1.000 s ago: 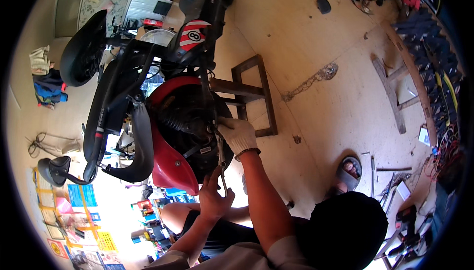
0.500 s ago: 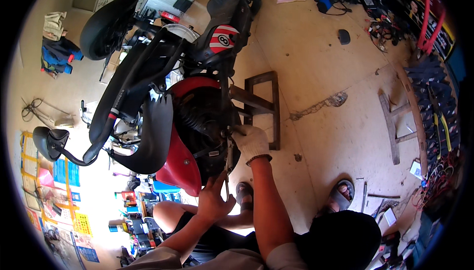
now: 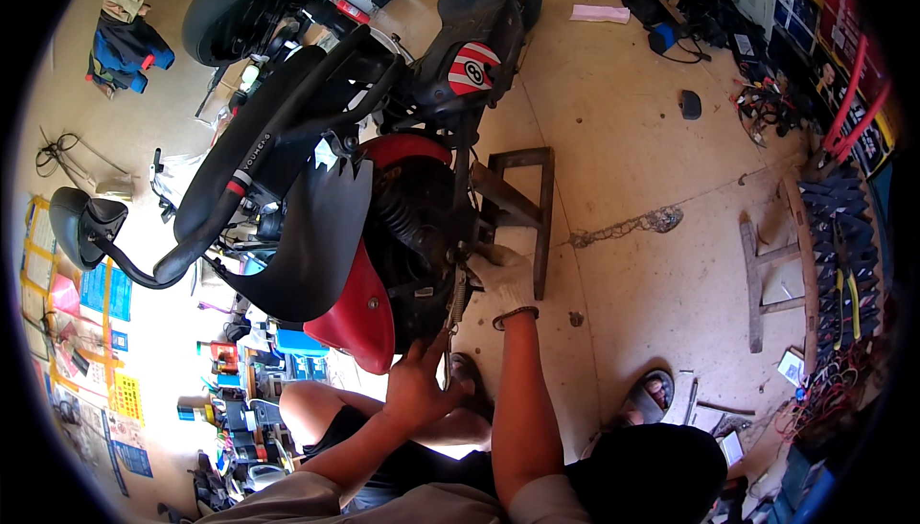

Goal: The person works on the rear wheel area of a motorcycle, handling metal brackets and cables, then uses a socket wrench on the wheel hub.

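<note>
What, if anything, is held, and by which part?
The left hand holds a thin metal rod just below the spring; the gloved right hand's hold cannot be told.

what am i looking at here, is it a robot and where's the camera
No robot here: these are a person's own two hands, seen by a wide fisheye camera worn on the head, so straight edges bend. The left hand is bare and holds a thin metal rod beside a coil spring. The right hand wears a whitish glove near the spring's upper end; what it grips is hidden. Both are at a scooter with a red fender. On the floor lie a pink strip and a tangle of wires.
</note>
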A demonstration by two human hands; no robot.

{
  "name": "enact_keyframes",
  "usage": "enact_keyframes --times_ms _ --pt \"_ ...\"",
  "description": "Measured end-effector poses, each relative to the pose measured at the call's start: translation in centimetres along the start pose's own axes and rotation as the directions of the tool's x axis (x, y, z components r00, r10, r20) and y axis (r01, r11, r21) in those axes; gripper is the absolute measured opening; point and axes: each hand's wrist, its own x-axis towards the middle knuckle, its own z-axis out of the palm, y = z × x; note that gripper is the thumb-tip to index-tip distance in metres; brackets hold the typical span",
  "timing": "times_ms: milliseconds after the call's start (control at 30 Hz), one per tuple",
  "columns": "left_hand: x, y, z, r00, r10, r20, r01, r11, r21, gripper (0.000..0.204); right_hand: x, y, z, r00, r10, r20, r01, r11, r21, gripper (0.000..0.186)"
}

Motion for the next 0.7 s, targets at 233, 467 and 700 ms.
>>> enact_keyframes --times_ms 233,467,700 --pt "0.4 -0.2 -0.6 0.999 0.039 0.037 -0.038 0.999 -0.024 0.087 0.8 1.1 -0.1 0.999 0.015 0.028 -0.018 0.992 0.121 0.034" --pt "0.5 -0.3 -0.5 0.998 0.046 0.051 -0.046 0.999 -0.010 0.089 1.0 1.1 -0.9 0.991 -0.127 0.030 0.130 0.978 -0.163 0.036" --pt "0.6 -0.1 -0.3 0.999 0.036 0.040 -0.036 0.999 -0.010 0.089 1.2 1.0 -0.5 0.995 -0.101 -0.004 0.101 0.992 -0.075 0.034"
